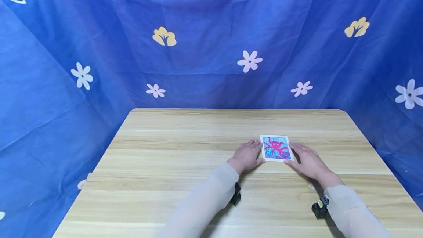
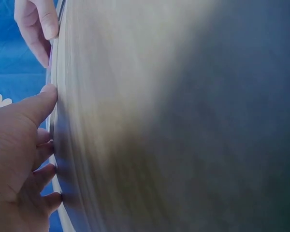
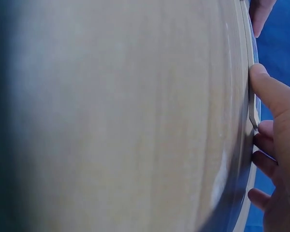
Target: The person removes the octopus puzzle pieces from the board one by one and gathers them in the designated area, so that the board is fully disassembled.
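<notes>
A small square picture board [image 1: 276,148] with a pink octopus on blue and a pale border lies flat on the wooden table, right of the middle. My left hand [image 1: 247,155] rests at its left side, with the thumb by the near left corner. On the other side my right hand [image 1: 308,161] touches the right edge with its fingers and the near edge with its thumb. Both wrist views show the board only as a thin edge; there the left fingertips [image 2: 47,175] and right fingertips [image 3: 263,162] rest on the table.
The pale wood-grain table [image 1: 158,179] has rounded far corners. A blue cloth [image 1: 198,80] with white and yellow flowers hangs behind it and along both sides. Small black cameras sit under the left wrist [image 1: 235,194] and right wrist [image 1: 320,208].
</notes>
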Motion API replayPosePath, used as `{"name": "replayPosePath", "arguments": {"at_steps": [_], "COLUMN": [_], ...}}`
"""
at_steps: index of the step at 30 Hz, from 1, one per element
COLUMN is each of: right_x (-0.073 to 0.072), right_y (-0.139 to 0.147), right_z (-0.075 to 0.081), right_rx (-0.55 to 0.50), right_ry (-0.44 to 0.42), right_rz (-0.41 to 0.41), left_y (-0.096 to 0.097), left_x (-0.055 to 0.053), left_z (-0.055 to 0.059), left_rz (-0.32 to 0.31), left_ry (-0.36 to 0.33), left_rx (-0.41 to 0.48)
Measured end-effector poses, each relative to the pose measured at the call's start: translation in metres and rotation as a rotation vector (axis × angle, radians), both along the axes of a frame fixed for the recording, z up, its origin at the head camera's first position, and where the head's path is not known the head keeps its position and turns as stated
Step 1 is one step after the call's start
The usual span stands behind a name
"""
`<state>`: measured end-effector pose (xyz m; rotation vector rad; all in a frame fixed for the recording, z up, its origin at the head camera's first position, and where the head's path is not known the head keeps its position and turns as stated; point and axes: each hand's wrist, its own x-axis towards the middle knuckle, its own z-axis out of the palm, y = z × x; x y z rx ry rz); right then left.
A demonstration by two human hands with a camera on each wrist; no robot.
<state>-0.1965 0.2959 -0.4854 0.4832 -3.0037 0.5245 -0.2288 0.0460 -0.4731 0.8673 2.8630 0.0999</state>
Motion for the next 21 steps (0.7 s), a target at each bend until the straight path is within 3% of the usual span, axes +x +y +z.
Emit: {"name": "replayPosePath", "arguments": {"at_steps": [21], "right_x": [-0.0007], "right_y": [-0.0023], "right_z": [-0.0021], "right_rx": [-0.062], "right_ry": [0.037], "right_rz": [0.028], "left_y": [-0.0035], "left_x": [0.0026], "left_z": [0.0066], "left_rz": [-0.053], "left_ry": [0.016], "left_rx": [-0.047]}}
